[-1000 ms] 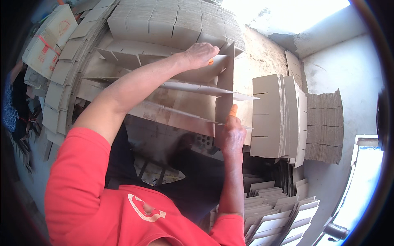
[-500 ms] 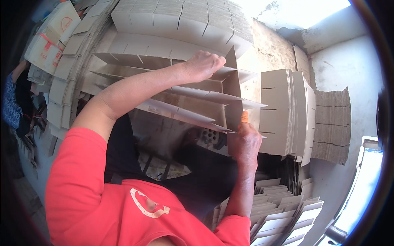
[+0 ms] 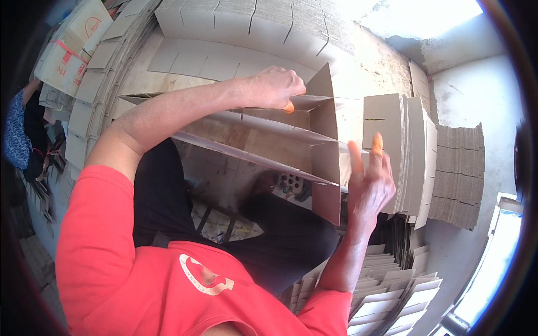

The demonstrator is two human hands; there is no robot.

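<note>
So the left hand (image 3: pixel 274 89) is curled narrow over the far side of the grid of thin grey-beige cardboard strips (image 3: pixel 269 127), and I honestly can't tell if it's pinching an edge, since the knuckles hide it. The right hand (image 3: pixel 372 179) is empty, thumb and forefinger spread wide (orange finger covers on both, smart with raw board edges). The grid sits below the left hand, and its upright grey cardboard crosspiece (image 3: pixel 325 162) stands between the two hands. Just beyond the right fingertips there's a stack of slotted grey cardboard sheets (image 3: pixel 391 129). My take: steady the grid near a crossing with the left, keep slots lined up square, and press evenly, because a skewed shove would probably crease board that thin.
</note>
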